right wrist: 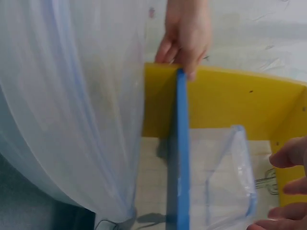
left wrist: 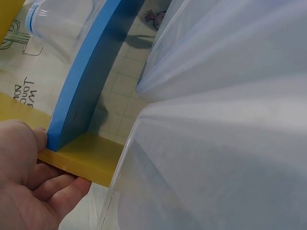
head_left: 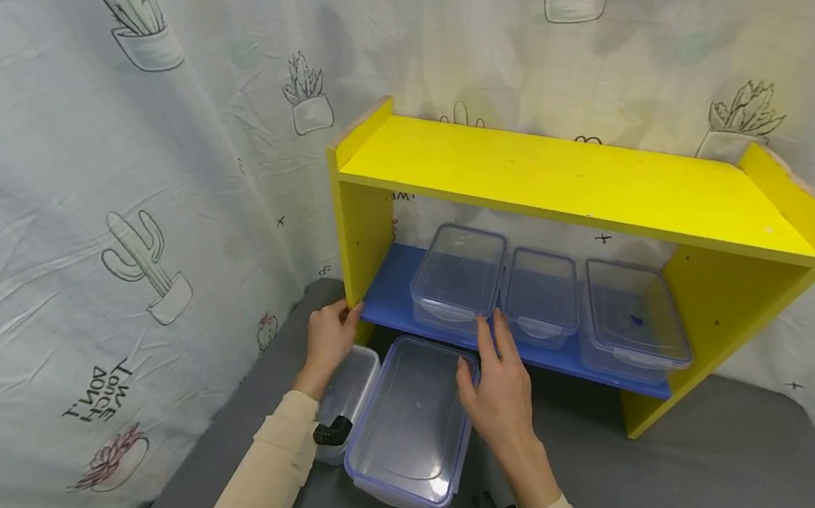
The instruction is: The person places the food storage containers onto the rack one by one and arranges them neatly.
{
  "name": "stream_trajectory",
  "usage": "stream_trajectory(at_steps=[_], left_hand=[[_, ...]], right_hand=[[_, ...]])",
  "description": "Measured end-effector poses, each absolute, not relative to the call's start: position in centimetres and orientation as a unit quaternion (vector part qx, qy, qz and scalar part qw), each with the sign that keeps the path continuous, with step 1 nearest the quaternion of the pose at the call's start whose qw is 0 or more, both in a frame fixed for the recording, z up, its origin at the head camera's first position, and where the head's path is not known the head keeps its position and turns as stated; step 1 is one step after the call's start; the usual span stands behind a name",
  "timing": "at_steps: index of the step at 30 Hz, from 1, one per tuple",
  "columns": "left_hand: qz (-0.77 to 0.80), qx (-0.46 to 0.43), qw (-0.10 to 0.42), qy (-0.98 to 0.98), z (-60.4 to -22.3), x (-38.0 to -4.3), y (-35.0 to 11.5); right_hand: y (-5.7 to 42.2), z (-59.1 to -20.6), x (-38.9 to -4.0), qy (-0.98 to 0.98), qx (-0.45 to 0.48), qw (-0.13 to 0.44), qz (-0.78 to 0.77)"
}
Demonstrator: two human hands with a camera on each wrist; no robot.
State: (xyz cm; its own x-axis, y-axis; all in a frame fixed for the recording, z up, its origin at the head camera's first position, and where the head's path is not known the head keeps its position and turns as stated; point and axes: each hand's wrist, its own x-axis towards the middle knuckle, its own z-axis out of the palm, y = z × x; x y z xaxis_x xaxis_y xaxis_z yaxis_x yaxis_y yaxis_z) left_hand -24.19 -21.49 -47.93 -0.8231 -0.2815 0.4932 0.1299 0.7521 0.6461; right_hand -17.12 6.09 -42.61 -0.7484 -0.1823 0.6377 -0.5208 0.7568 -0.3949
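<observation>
Cactus-print fabric [head_left: 241, 126] is hanging behind a yellow unit [head_left: 589, 182]; the left hand [head_left: 328, 339] is gripping its left panel [head_left: 366, 237] — the right hand [head_left: 503, 392] is holding its fingers apart beside a clear, lidded container [head_left: 456, 272] sitting on the blue shelf [head_left: 392, 287] — contact unclear.

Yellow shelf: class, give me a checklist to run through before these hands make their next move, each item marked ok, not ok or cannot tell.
1. Left hand gripping yellow shelf: ok.
2. Three lidded boxes resting on blue board: ok.
3. Right hand gripping a box: not ok, fingers extended.
4. Box latches fully fastened: cannot tell.
5. Area before the shelf clear: not ok, large box and smaller box there.
</observation>
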Motion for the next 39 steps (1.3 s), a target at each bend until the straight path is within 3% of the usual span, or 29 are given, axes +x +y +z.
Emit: stream_trajectory(at_steps=[6,11,15,21,25,39], left_hand=[[-0.356,0.049,0.288,-0.888,-47.8,-24.1,-21.5],[-0.36,0.057,0.295,-0.883,-47.6,-24.1,-21.6],[-0.356,0.056,0.296,-0.885,-47.6,-24.0,-21.6],[-0.355,0.056,0.3,-0.884,-47.7,-23.9,-21.4],[-0.357,0.054,0.297,-0.884,-47.7,-23.9,-21.3],[-0.358,0.052,0.295,-0.885,-47.8,-24.2,-21.0]], right_hand=[[6.6,-42.4,-15.7,-0.87,0.192,0.303,0.338],[6.7,-43.4,-15.5,-0.881,0.178,0.266,0.349],[6.9,-44.3,-15.3,-0.897,0.156,0.211,0.356],[7.5,-46.5,-15.2,-0.918,0.122,0.055,0.374],[8.1,-48.4,-15.1,-0.909,0.1,-0.017,0.404],[8.2,-52.6,-13.0,-0.808,0.041,-0.104,0.578]])
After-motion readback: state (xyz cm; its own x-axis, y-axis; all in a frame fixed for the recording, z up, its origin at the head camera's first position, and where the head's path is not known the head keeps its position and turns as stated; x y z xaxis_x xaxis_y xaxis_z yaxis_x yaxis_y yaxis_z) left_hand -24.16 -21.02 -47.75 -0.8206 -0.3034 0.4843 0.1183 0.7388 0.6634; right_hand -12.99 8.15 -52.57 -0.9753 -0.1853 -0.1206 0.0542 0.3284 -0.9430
